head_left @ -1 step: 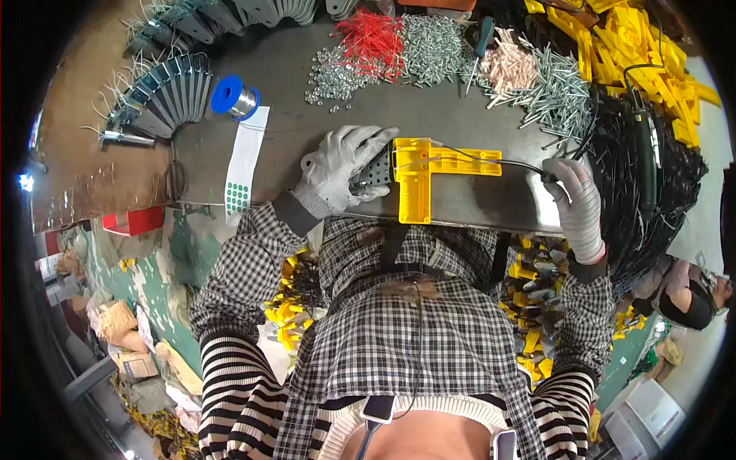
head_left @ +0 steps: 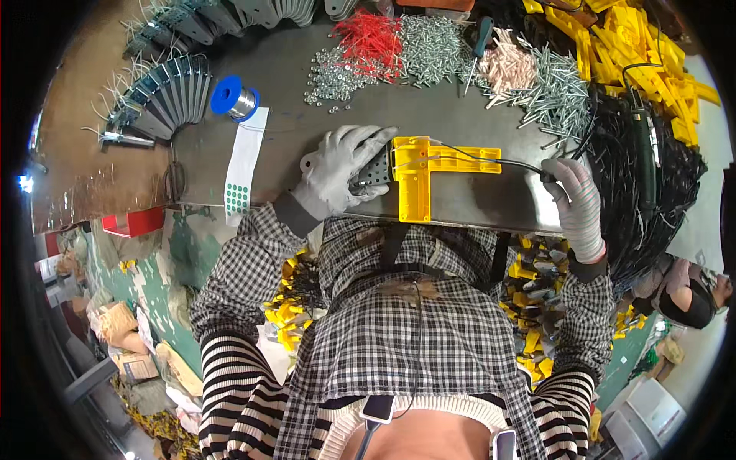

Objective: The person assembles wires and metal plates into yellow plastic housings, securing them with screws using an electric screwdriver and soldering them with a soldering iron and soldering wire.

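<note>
A yellow L-shaped plastic part [head_left: 418, 172] lies near the front edge of the grey metal workbench [head_left: 307, 130]. My left hand [head_left: 333, 172], in a grey glove, grips a small grey perforated metal plate [head_left: 376, 172] held against the part's left end. A thin black wire [head_left: 491, 159] runs from the part to the right. My right hand [head_left: 575, 203], gloved too, is closed on the wire's end at the bench's right edge.
Behind the part lie heaps of small screws [head_left: 437, 46], red ties [head_left: 372, 38], pink plugs [head_left: 506, 69] and long screws [head_left: 560, 92]. A blue solder spool [head_left: 234, 96], a white strip with green dots [head_left: 241, 169] and grey brackets [head_left: 169, 92] are left; yellow parts [head_left: 636, 46] and black cables [head_left: 652, 176] right.
</note>
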Demonstrator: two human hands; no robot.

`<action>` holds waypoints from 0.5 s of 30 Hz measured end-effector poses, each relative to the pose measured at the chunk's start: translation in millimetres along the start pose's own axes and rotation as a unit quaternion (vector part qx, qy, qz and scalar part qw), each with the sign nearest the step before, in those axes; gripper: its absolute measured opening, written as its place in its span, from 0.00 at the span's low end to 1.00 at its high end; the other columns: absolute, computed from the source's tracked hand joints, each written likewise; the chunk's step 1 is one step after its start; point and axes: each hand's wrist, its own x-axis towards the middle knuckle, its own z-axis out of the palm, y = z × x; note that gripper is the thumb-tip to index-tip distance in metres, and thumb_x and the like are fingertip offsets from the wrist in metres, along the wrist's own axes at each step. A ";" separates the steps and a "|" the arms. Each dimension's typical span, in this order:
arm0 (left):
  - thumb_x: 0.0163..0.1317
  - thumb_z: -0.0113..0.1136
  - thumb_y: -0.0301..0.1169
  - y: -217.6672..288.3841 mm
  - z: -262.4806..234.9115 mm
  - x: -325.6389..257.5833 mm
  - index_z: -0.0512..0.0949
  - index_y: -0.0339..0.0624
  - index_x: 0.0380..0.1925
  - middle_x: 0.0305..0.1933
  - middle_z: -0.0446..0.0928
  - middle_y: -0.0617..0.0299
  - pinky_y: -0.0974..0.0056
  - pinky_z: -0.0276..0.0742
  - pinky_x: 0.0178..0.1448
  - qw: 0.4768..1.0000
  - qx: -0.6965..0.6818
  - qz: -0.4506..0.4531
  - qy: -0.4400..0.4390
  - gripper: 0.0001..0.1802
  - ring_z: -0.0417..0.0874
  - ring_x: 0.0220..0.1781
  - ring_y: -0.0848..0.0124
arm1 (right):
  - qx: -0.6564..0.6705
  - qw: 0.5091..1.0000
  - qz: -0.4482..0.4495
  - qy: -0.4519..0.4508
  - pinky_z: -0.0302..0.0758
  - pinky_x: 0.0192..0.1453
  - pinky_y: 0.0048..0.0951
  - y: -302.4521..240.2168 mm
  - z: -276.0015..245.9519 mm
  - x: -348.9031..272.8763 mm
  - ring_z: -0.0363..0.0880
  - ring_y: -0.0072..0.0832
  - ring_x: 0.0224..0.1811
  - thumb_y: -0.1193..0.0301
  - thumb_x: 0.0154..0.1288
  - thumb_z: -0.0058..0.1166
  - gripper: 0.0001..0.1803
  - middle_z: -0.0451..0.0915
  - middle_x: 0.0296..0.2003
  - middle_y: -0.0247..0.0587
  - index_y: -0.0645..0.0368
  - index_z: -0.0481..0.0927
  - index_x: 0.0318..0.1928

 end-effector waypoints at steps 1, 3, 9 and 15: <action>0.49 0.67 0.47 13.5 -16.7 -1.5 0.65 0.49 0.67 0.60 0.69 0.52 0.48 0.63 0.67 1.000 -0.004 0.007 -0.002 0.44 0.69 0.61 0.52 | -0.005 1.000 0.006 0.001 0.77 0.43 0.34 5.0 -1.4 -7.2 0.79 0.39 0.42 0.83 0.48 0.63 0.19 0.78 0.40 0.40 0.56 0.81 0.43; 0.48 0.70 0.45 47.6 -67.2 -11.9 0.68 0.50 0.65 0.61 0.69 0.59 0.55 0.68 0.64 0.961 0.075 0.241 0.112 0.42 0.70 0.60 0.59 | 0.058 0.992 -0.006 0.115 0.78 0.45 0.35 14.5 -6.3 -19.5 0.80 0.40 0.42 0.84 0.49 0.62 0.18 0.79 0.40 0.42 0.58 0.81 0.43; 0.50 0.67 0.47 -10.8 -9.1 -1.9 0.64 0.52 0.69 0.64 0.67 0.55 0.48 0.62 0.67 0.999 0.035 0.007 0.041 0.45 0.66 0.64 0.53 | -0.077 0.994 -0.069 0.041 0.75 0.46 0.37 -3.7 0.1 2.7 0.77 0.41 0.42 0.83 0.46 0.58 0.21 0.78 0.38 0.40 0.55 0.80 0.44; 0.51 0.66 0.48 -5.0 -12.4 7.9 0.73 0.52 0.59 0.62 0.69 0.58 0.46 0.62 0.68 0.989 0.052 0.086 0.106 0.34 0.65 0.67 0.53 | -0.041 0.998 -0.035 0.018 0.74 0.46 0.39 1.3 5.6 10.7 0.76 0.43 0.42 0.82 0.51 0.57 0.19 0.78 0.40 0.41 0.54 0.80 0.46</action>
